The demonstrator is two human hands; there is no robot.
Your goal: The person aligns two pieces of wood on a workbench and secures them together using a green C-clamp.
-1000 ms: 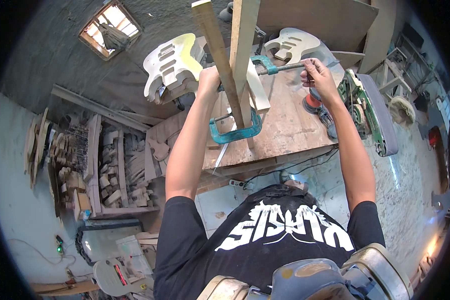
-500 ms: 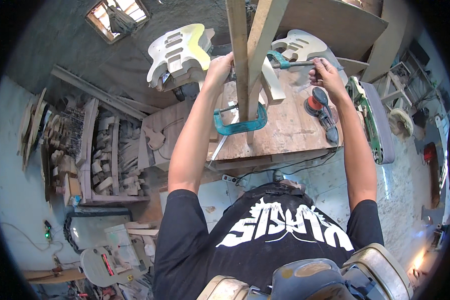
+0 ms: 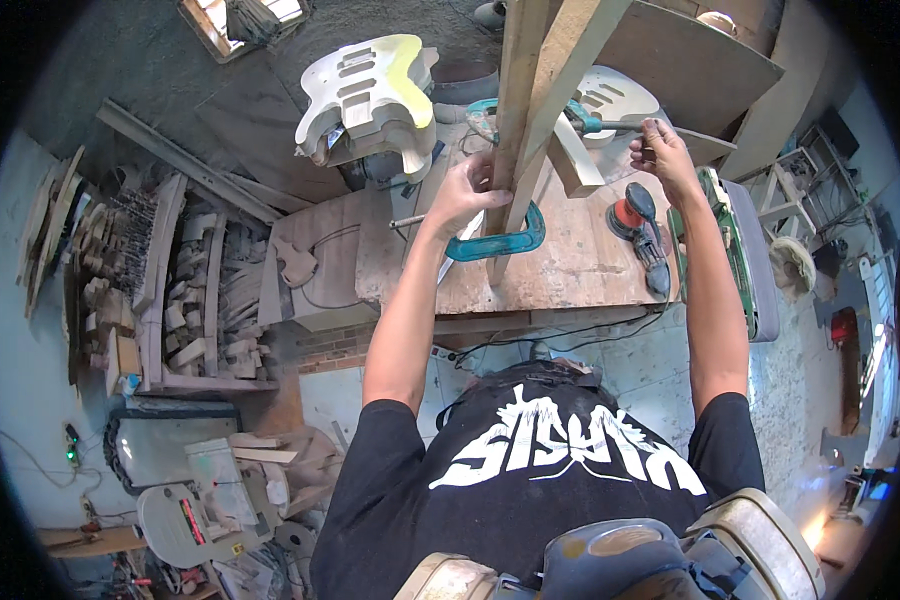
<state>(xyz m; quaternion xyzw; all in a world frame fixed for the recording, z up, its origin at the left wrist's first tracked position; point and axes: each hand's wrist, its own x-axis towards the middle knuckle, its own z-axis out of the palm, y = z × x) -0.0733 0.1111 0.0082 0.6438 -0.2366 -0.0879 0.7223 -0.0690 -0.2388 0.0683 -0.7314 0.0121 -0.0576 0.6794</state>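
Observation:
Two long wooden beams (image 3: 518, 90) rise from the workbench, with a pale wooden block (image 3: 574, 165) beside them. Around their lower part sits a teal C-clamp (image 3: 500, 243), its screw sticking out to the left. My left hand (image 3: 467, 195) is closed against the beams just above this clamp, thumb on the wood and some fingertips hidden. A second teal C-clamp (image 3: 587, 120) lies farther back, partly behind the beams. At the right end of its screw, my right hand (image 3: 663, 160) pinches the handle with its fingers curled.
An orange and black sander (image 3: 632, 215) lies on the workbench (image 3: 560, 270) near its right edge. Stacked guitar bodies (image 3: 360, 95) stand at the back left, another guitar body (image 3: 615, 92) at the back. To the right is a green belt machine (image 3: 705, 230); wood scraps fill a rack (image 3: 210, 290) leftward.
My left hand has come down the beams toward the nearer clamp. That clamp's screw now sticks out farther left. My right hand stays at the far clamp's handle, its fingers shifted. The view has turned slightly.

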